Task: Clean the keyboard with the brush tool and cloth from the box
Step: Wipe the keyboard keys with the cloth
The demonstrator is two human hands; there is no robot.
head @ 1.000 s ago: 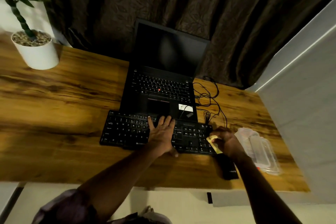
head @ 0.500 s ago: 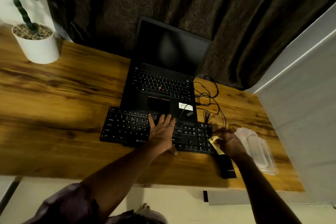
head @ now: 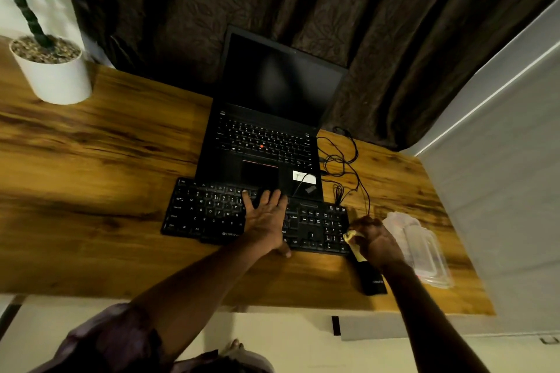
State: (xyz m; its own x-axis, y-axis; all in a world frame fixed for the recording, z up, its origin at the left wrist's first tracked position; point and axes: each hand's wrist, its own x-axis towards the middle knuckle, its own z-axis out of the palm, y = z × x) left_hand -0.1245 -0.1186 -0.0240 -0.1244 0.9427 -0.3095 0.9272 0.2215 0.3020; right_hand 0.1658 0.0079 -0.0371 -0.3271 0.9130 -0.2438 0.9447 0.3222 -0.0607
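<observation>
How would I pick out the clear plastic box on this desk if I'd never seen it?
Start at the wooden desk and go to its right end, past the black keyboard in front of the open laptop. Just beyond the right hand, which grips a yellow cloth, lies the clear plastic box. It is the only see-through thing there; the keyboard and cables near it are black.
</observation>
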